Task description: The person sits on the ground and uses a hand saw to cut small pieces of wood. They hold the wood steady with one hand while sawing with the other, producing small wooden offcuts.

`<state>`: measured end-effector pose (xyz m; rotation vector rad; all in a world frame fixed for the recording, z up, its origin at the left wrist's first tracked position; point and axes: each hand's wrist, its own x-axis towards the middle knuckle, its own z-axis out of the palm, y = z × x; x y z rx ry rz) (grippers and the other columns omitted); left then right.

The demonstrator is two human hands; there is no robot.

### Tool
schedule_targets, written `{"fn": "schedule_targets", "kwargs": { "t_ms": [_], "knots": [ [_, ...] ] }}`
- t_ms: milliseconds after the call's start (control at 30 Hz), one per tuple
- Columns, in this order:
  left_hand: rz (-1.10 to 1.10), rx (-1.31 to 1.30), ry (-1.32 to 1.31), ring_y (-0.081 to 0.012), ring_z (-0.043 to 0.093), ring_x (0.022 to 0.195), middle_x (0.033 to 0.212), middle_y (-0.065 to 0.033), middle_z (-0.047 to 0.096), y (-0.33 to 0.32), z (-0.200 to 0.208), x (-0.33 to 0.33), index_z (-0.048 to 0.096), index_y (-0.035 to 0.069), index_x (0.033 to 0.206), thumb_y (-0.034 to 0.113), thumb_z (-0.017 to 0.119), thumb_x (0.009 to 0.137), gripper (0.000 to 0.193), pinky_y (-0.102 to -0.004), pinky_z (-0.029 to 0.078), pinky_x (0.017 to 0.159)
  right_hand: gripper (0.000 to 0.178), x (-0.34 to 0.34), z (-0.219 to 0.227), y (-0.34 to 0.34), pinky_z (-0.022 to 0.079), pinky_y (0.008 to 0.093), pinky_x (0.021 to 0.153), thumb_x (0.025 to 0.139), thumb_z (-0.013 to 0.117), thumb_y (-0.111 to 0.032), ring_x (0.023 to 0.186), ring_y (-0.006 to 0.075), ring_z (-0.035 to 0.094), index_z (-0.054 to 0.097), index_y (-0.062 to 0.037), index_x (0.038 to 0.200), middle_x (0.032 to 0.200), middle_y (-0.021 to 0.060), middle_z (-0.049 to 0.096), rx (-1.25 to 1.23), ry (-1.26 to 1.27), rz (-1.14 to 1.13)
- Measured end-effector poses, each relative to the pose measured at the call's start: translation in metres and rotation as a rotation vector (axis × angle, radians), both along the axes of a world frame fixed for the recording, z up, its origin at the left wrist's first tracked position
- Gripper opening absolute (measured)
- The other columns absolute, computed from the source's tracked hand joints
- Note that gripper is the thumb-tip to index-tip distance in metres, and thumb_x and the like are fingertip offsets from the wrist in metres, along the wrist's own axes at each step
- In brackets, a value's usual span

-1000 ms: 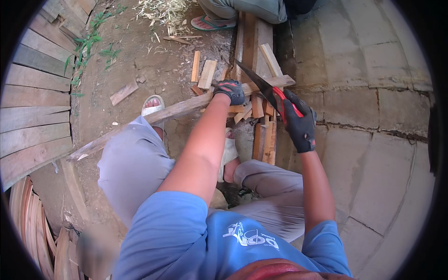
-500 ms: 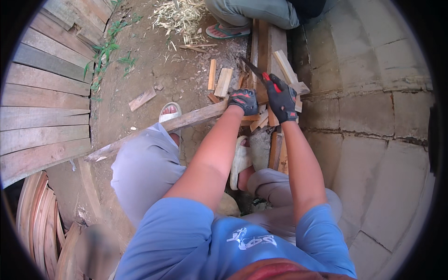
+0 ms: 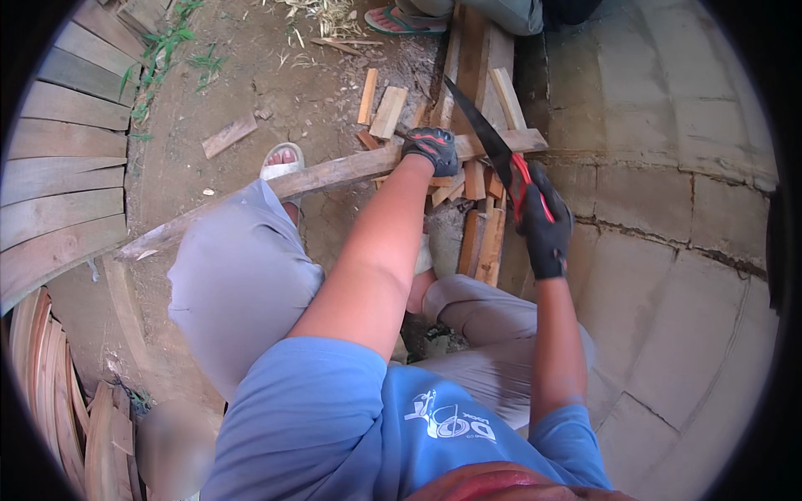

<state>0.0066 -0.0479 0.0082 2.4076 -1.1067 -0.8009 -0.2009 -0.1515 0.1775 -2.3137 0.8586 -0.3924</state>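
A long wooden plank [image 3: 338,173] slants across from the lower left, over my raised left knee, to a pile of wood offcuts. My left hand [image 3: 432,150], in a black and red work glove, is closed over this plank near its right end. In my gloved right hand [image 3: 547,221] is a handsaw [image 3: 482,127] with a dark blade and a red and black handle, gripped by that handle. The blade points up and to the left, its middle passing over the plank's right end; whether it touches the wood I cannot tell.
Short wood offcuts [image 3: 388,113] lie around a long beam [image 3: 474,63] on the ground. Beyond it crouches another person in sandals [image 3: 405,21], near wood shavings [image 3: 322,15]. A block wall [image 3: 643,200] rises at right, stacked boards [image 3: 67,179] at left.
My right hand has drawn the saw back toward me and to the right, uncovering the plank's right end. My left hand stays on the plank. The whole view has shifted slightly.
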Motion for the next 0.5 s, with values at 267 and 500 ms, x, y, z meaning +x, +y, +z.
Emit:
{"fn": "schedule_targets", "kwargs": {
  "t_ms": [267,500],
  "knots": [
    [-0.02,0.04,0.035,-0.0328,0.074,0.121,0.131,-0.0149,0.077,0.002,0.012,0.004,0.078,0.013,0.126,0.036,0.069,0.087,0.047,-0.0469,0.059,0.103,0.042,-0.12,0.13,0.07,0.054,0.0284,0.068,0.107,0.065,-0.023,0.074,0.0092,0.064,0.071,-0.0055,0.145,0.11,0.0082,0.077,-0.029,0.17,-0.187],
    [-0.011,0.035,0.091,-0.0344,0.073,0.124,0.135,-0.0162,0.075,0.003,0.005,0.01,0.078,0.012,0.128,0.037,0.068,0.087,0.049,-0.0475,0.058,0.105,0.041,-0.02,0.066,0.048,0.058,0.0313,0.081,0.106,0.066,-0.026,0.087,0.0153,0.074,0.073,-0.0065,0.142,0.118,0.0131,0.081,0.078,0.148,-0.09]
  ]
}}
